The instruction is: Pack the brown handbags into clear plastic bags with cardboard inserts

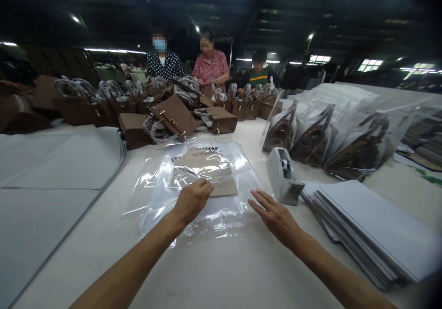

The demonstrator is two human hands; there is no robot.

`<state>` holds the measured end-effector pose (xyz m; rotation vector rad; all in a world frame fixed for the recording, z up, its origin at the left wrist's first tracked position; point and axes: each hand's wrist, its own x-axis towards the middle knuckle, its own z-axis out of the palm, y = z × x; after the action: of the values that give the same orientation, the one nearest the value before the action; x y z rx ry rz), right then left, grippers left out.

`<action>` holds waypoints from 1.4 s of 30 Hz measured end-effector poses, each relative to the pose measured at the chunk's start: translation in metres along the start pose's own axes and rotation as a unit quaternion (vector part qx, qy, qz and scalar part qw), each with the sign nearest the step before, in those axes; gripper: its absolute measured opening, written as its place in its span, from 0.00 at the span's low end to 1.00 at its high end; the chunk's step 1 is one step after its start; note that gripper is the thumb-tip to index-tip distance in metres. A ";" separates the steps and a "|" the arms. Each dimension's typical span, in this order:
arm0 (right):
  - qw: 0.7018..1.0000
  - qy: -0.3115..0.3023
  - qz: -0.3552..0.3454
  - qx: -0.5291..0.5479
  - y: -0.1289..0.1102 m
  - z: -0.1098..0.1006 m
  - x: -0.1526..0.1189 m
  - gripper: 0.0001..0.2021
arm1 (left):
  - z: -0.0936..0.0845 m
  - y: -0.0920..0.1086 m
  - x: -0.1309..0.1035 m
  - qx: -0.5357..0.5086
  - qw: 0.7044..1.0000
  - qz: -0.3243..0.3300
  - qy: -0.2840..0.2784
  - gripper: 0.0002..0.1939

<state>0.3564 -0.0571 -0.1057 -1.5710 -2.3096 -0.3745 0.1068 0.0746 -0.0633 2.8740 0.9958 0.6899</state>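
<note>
A brown handbag-like piece (223,185) lies flat in front of me, partly under clear film with dark printing near its top. My left hand (193,201) is closed at its near edge, with the fingers pinched on the edge of a clear plastic bag (179,173). More clear plastic bags (247,171) are spread beneath it on the table. To the right, my right hand (274,214) hovers with its fingers apart, holding nothing, close to the right edge of the plastic and just in front of a grey tape dispenser (281,175).
Brown handbags (177,115) with wrapped handles are heaped across the back. Several bagged handbags (312,134) stand at the right, behind a stack of grey-white sheets (373,221). Large pale sheets (55,161) cover the left side. Co-workers (211,65) stand beyond the table (207,276).
</note>
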 end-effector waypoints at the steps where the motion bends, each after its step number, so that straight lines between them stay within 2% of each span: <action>1: 1.000 -0.012 -0.018 -0.009 0.006 0.000 0.004 0.19 | 0.001 0.000 -0.001 0.001 1.000 0.002 0.004 0.13; 4: 0.999 -0.017 -0.030 0.005 0.019 -0.007 0.020 0.12 | 0.004 -0.002 -0.005 0.004 1.000 0.015 0.017 0.12; 7: 1.000 0.005 0.000 0.021 0.025 -0.018 0.039 0.08 | 0.004 -0.002 -0.012 0.001 0.998 0.037 0.043 0.11; 10: 0.998 0.031 0.035 0.029 0.029 -0.027 0.057 0.08 | 0.003 0.006 -0.024 -0.003 0.993 0.073 0.090 0.13; 13: 0.997 0.045 0.054 0.033 0.031 -0.031 0.071 0.09 | 0.007 0.023 -0.041 -0.013 0.972 0.198 0.127 0.14; 15: 0.996 0.053 0.060 0.035 0.032 -0.032 0.078 0.09 | 0.016 0.033 -0.050 -0.026 0.964 0.252 0.077 0.14; 16: 0.996 0.058 0.062 0.037 0.031 -0.033 0.080 0.09 | 0.021 0.036 -0.052 -0.029 0.969 0.243 0.039 0.13; 18: 0.995 0.069 0.065 0.039 0.031 -0.033 0.081 0.09 | 0.033 0.034 -0.050 -0.024 0.985 0.170 -0.028 0.13; 20: 0.994 0.081 0.062 0.044 0.029 -0.035 0.078 0.09 | 0.040 0.025 -0.043 -0.017 0.992 0.109 -0.056 0.14; 25: 0.990 0.126 0.023 0.061 0.012 -0.041 0.052 0.06 | 0.037 0.004 -0.023 -0.046 0.987 0.080 -0.135 0.06; 27: 0.989 0.139 -0.010 0.057 0.001 -0.037 0.037 0.04 | 0.033 0.003 -0.018 -0.065 0.982 0.070 -0.160 0.07; 29: 0.993 0.107 -0.032 0.044 -0.009 -0.028 0.024 0.05 | 0.031 0.003 -0.014 -0.084 0.980 0.051 -0.171 0.10; 32: 0.998 0.049 -0.016 0.035 -0.018 -0.008 0.011 0.07 | 0.032 0.003 -0.009 -0.113 0.980 0.014 -0.164 0.08; 36: 0.997 0.056 0.024 0.037 -0.014 0.012 0.010 0.10 | 0.036 -0.001 -0.005 -0.158 0.977 -0.027 -0.142 0.02; 42: 0.995 0.057 0.074 0.038 -0.006 0.007 0.025 0.05 | 0.037 -0.010 -0.002 -0.229 0.964 -0.047 -0.130 0.07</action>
<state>0.3410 -0.0353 -0.1019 -1.6280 -2.0816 -0.3268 0.1147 0.0857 -0.0993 2.4181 0.8037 0.4450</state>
